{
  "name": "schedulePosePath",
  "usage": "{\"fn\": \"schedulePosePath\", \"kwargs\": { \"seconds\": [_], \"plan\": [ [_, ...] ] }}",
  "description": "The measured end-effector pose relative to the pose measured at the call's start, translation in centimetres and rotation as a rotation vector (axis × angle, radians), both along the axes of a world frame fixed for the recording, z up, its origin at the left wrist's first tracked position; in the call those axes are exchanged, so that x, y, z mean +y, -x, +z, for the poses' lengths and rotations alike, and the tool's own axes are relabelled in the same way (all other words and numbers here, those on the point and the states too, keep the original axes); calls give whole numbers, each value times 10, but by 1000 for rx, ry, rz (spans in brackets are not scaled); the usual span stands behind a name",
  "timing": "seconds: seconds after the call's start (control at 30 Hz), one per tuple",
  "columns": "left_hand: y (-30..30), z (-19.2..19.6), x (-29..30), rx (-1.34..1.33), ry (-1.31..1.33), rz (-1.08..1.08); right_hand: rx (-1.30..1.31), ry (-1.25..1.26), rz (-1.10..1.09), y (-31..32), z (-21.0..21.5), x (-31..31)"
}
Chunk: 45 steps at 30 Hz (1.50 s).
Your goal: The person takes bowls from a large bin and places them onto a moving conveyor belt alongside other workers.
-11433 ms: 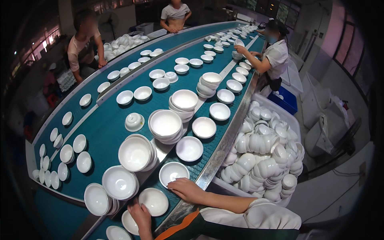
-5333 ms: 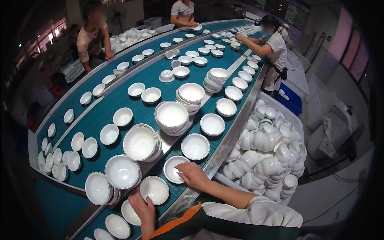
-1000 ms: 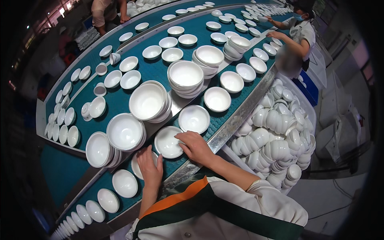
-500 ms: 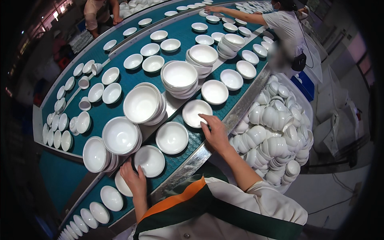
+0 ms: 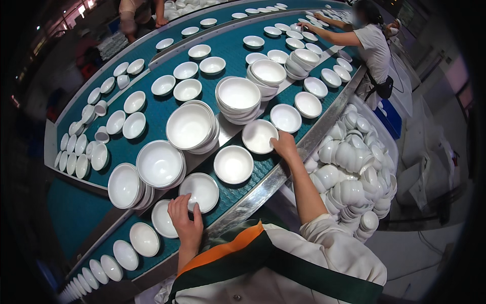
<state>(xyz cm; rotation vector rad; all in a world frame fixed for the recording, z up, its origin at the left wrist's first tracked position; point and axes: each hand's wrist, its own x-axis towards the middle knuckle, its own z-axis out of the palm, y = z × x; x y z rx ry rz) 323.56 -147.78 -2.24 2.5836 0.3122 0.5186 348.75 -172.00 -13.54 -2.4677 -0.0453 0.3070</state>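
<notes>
My right hand (image 5: 285, 147) has its fingers closed on the near right rim of a white bowl (image 5: 259, 136) on the green belt; the fingers under the rim are hidden. My left hand (image 5: 186, 223) lies with thumb and fingers apart over the edges of two neighbouring bowls, one farther right (image 5: 202, 188) and one nearer left (image 5: 161, 218). Another single bowl (image 5: 233, 164) sits between my hands. Beyond them, along a metal strip, stand stacks of nested bowls, among them a tall stack (image 5: 190, 126) and a nearer stack (image 5: 160, 163).
A large bin on the right holds a heap of white bowls (image 5: 349, 172). The belt's metal edge (image 5: 243, 202) runs between it and the belt. More single bowls (image 5: 134, 125) sit across the belt. A co-worker (image 5: 372, 45) handles bowls at the far right; another person stands far left.
My right hand has moved away and right, closing on the bowl's rim. My left hand has shifted right and slightly nearer to the second bowl. The co-worker's outstretched arm has drawn back.
</notes>
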Motion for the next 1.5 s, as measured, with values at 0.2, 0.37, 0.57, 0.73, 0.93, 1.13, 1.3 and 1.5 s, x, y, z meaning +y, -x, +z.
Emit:
{"fn": "schedulePosePath", "kwargs": {
  "seconds": [0.2, 0.37, 0.57, 0.73, 0.93, 1.13, 1.3, 1.5],
  "plan": [
    [-25, 17, -28, 133, 303, -73, -7, -371, 86, 33, 49, -12],
    [-71, 18, -66, 158, 1223, -91, 191, -596, 243, 68, 91, -2],
    [-83, 26, -87, 238, 869, -109, 109, -455, 327, 76, 89, 4],
    [-81, 26, -97, 242, 769, -123, 222, -362, 355, 66, 93, 7],
    [-86, 19, -92, 228, 735, -4, 144, -646, 328, 64, 103, -13],
    [-82, 8, -69, 250, 579, 172, 141, -617, 218, 47, 98, -63],
    [-78, -35, -44, 145, -24, 112, 43, -369, 445, 61, 84, -59],
    [-59, -47, -19, 361, -157, 245, -182, -358, 629, 73, 70, -30]
  ]
}}
